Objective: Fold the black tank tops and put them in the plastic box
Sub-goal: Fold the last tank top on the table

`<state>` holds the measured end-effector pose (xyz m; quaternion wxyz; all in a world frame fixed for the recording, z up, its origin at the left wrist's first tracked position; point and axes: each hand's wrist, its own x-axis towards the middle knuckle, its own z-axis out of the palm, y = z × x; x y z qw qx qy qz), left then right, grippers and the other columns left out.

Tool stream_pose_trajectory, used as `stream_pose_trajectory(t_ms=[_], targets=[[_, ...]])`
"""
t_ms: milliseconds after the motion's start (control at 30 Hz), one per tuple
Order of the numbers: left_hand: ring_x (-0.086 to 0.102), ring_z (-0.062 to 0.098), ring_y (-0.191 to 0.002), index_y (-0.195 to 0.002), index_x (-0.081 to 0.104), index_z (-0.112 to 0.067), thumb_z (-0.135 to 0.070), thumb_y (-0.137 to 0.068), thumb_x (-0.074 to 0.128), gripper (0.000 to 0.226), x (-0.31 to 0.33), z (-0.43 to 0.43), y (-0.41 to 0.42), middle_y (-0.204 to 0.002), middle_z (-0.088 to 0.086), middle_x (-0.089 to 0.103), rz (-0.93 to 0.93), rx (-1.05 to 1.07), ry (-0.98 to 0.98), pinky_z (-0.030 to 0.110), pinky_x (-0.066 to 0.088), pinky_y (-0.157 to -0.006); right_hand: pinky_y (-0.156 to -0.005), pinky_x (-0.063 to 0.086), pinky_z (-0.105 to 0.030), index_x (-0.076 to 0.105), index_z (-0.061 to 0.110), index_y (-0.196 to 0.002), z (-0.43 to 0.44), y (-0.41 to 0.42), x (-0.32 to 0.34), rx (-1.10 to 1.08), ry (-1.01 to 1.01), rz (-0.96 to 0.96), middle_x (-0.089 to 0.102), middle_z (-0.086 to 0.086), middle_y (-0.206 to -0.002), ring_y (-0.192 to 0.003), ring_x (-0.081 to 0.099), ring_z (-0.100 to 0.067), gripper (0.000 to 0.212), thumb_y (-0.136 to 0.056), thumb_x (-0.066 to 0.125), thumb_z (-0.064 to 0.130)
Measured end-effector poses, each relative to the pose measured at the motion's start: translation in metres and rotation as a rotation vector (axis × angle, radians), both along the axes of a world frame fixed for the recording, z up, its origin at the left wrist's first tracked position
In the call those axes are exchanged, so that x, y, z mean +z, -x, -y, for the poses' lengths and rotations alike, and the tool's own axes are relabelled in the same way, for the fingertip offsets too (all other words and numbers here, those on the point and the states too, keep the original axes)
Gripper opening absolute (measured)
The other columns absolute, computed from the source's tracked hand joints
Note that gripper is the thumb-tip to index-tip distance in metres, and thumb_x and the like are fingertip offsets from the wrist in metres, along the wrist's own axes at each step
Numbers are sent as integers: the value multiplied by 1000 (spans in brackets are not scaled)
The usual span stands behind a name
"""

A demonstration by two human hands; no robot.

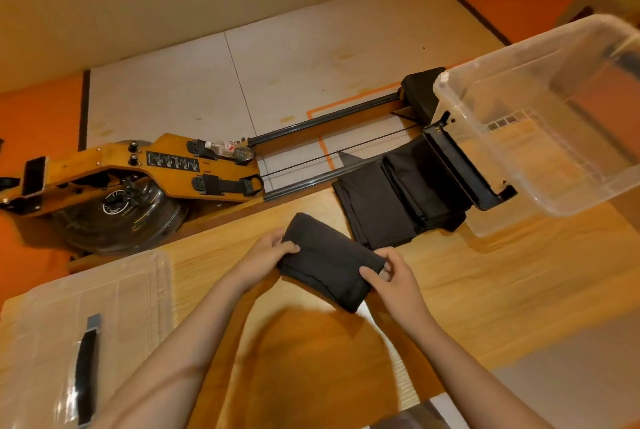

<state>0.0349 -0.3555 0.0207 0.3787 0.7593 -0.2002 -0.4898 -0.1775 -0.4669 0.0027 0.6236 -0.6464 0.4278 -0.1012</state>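
A folded black tank top (329,262) is held just above the wooden table (485,290). My left hand (266,255) grips its left end and my right hand (391,276) pinches its right end. Behind it, more black tank tops (391,196) lie in a flat stack at the table's far edge. The clear plastic box (540,117) stands at the right, beside that stack; I see no clothing inside it.
The box's clear lid (86,324) with a black handle lies at the table's left corner. Beyond the table, a wooden rowing machine (138,172) with a water bottle (230,149) on it stretches across the floor.
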Motion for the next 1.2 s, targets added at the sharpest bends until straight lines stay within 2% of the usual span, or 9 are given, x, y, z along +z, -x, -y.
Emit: stream_pose_trajectory(t_ms=[167,333,433,600,767,867,1000,1133,1200], targets=[[58,12,-83,-93,60,-7,-14,-91,61,7,22,113,-15,-92,4,62,231,-106,99,24,46,-71,-55,49,-13,51,12,-107,41,-8,10,-311,-149,96,63,-6,-98,-76,67,-8,18,-93,61,13],[61,26,-94,-93,65,-7,-13,-87,63,9,-4,184,-18,-93,11,64,350,-158,22,38,49,-81,-71,58,-24,45,5,-132,64,-25,-10,-591,-287,60,58,-14,-105,-82,65,-16,48,-89,66,11],[59,23,-98,-97,62,-12,-13,-86,64,11,-27,190,-11,-99,5,62,360,-108,-63,35,49,-84,-72,56,-32,49,3,-124,67,-29,-22,-690,-316,-17,62,-10,-89,-73,64,-15,44,-85,70,7],[52,16,-98,-102,58,-15,-13,-87,63,16,-32,189,-2,-101,-1,56,425,-29,-34,24,38,-79,-80,56,-50,51,15,-107,71,-24,-32,-608,-255,-143,64,0,-84,-77,67,-18,34,-83,74,23],[46,20,-122,-131,48,-13,-26,-89,65,47,-34,177,7,-126,4,50,582,42,15,30,41,-99,-69,51,-32,47,18,-100,68,-14,-27,-579,-181,-105,56,-1,-83,-75,58,-18,35,-82,74,29],[24,18,-140,-147,31,-18,-36,-96,55,60,-28,162,32,-151,3,30,785,80,35,36,23,-116,-68,50,-29,48,17,-98,61,-1,-19,-539,-23,-75,54,-3,-91,-81,55,-22,26,-85,70,24],[-3,16,-148,-154,13,-23,-36,-101,42,62,-30,153,65,-162,-3,2,915,-103,30,39,4,-121,-78,45,-23,55,15,-105,55,9,-8,-260,543,-128,50,4,-99,-91,48,-11,19,-87,63,16],[-14,16,-148,-155,9,-22,-31,-103,34,58,-45,154,70,-162,0,-8,913,-92,-12,38,-5,-120,-96,45,-39,59,4,-122,85,-31,-11,86,955,-189,58,-13,-124,-121,47,-22,37,-89,52,19],[-16,15,-147,-155,4,-21,-30,-104,32,59,-52,151,72,-162,0,-11,867,-28,-36,40,-4,-121,-109,30,-40,51,2,-135,102,-53,-18,235,970,-284,47,-18,-142,-136,40,-30,46,-91,59,13]])
